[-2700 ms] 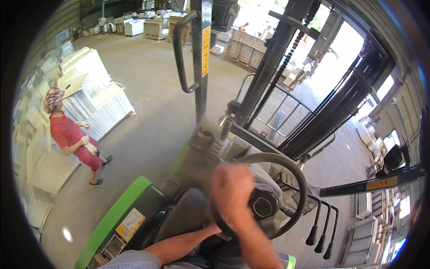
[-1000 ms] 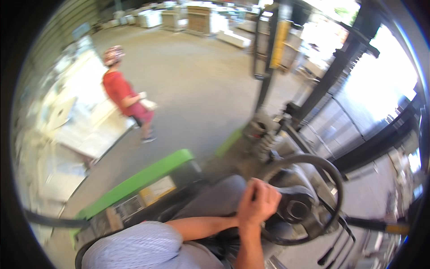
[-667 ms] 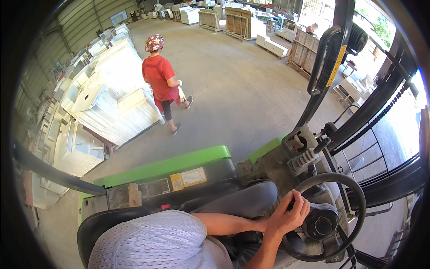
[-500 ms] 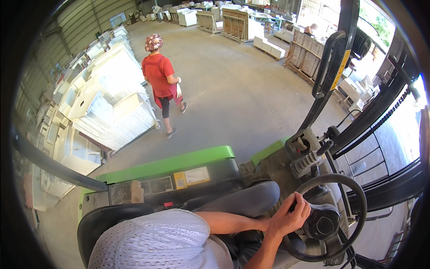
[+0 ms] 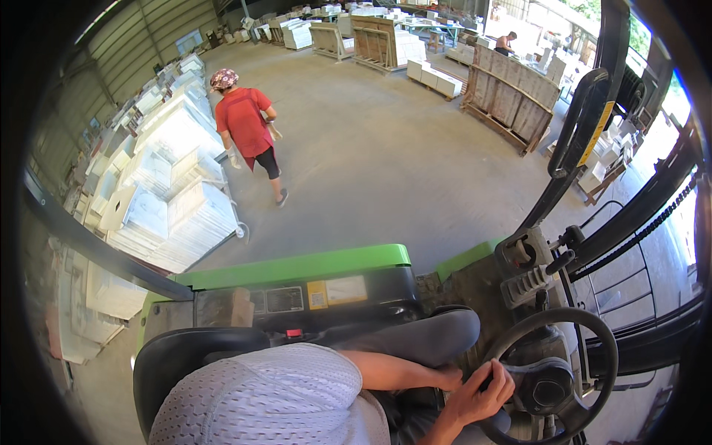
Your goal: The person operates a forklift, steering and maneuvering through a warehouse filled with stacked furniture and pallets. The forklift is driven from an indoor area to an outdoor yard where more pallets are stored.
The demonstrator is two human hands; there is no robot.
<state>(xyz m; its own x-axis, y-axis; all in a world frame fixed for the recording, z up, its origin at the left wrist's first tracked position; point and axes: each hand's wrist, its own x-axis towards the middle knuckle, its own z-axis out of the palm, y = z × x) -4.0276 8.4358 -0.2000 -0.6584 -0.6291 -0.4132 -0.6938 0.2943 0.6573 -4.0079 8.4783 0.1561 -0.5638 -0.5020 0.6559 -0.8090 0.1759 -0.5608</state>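
Observation:
A black steering wheel [image 5: 597,326] stands at the right on a dusty column. My right hand [image 5: 483,393] comes from the lower edge, its fingers closed round a dark knob [image 5: 486,381] at the near left side of the wheel. My left forearm crosses my lap. My left hand [image 5: 449,377] lies beside my right wrist; its fingers are mostly hidden. Beyond the wheel is a row of control levers [image 5: 525,285], touched by neither hand. I sit in a black seat [image 5: 159,371], in a light perforated top and dark trousers.
A green vehicle edge [image 5: 297,266] borders the floor. Beyond it a person in red [image 5: 248,127] walks beside stacks of white slabs [image 5: 200,219]. A wooden rack [image 5: 512,96] stands at the far right, with another person [image 5: 506,43] behind it. A black handle [image 5: 582,122] is on the post.
The walking person has moved farther away and to the left. My view has shifted, and the slabs and racks sit differently against the vehicle. My right hand stays on the knob.

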